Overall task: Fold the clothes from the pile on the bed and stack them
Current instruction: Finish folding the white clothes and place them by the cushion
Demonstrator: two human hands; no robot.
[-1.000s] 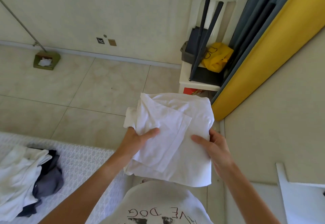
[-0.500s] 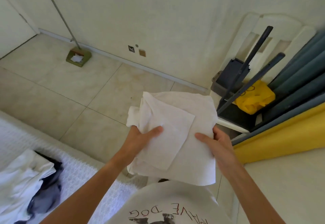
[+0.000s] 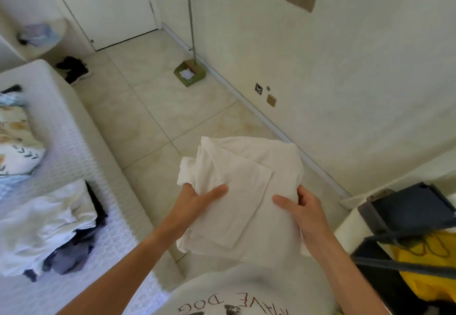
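A folded white garment [image 3: 243,196] is held in the air in front of the person's chest, above the tiled floor [image 3: 158,122] and just off the edge of the bed [image 3: 81,166]. The left hand [image 3: 197,203] grips its left edge, thumb lying across the top layer and fingers tucked beneath. The right hand [image 3: 303,212] grips the right edge the same way, thumb on top. On the bed to the left lies the pile of clothes [image 3: 49,225], white pieces over dark ones, well apart from the held garment. A patterned pillow [image 3: 17,141] sits further up the bed. A green dustpan [image 3: 189,75] with a long handle stands by the wall [image 3: 345,67]. At the right edge, a yellow bag [image 3: 424,272] lies beside a dark grey box [image 3: 407,211].
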